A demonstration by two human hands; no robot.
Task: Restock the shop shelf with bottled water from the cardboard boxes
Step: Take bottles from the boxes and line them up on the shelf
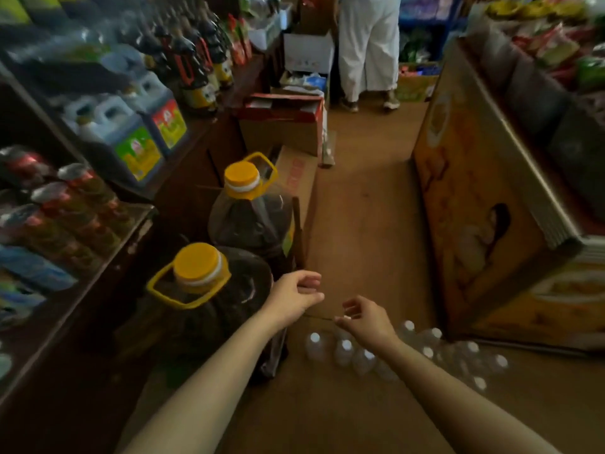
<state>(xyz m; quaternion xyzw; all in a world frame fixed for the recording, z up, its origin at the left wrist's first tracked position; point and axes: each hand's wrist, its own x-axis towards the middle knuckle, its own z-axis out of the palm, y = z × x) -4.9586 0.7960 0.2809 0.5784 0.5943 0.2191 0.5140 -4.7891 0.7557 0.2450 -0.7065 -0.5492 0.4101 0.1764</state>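
— Where are the hands right now?

— Both reach out over the brown floor [370, 204] of the aisle. The left hand [296, 294] has its fingers curled in, thumb against them, as if pinching something thin. The right hand [365, 317] is curled too, fingertips pinched together near a small white bit. A thin dark line runs between the 2 hands; I cannot tell what it is, a strip or a cord.

— And the water?

— The small clear plastic water bottles with white caps [343, 353] stand in a cluster on the floor, just below and behind the right hand, spreading off to the right towards the base of the big orange printed display stand [474, 204]. None of them is in either hand.

— Any boxes?

— A brown cardboard box with red print [294, 178] sits on the floor further up the aisle, and a red-topped open cardboard box [283, 121] behind it.

— What's on the left?

— 2 large dark oil jugs with yellow caps and yellow handles [229, 290] stand on the floor just beside the left forearm. Behind them, the dark wooden shelf [140, 221] holds red-labelled cans and, higher up, jugs with green and yellow labels.

— Anyone else here?

— A person in white trousers [368, 44] stands at the far end of the aisle.
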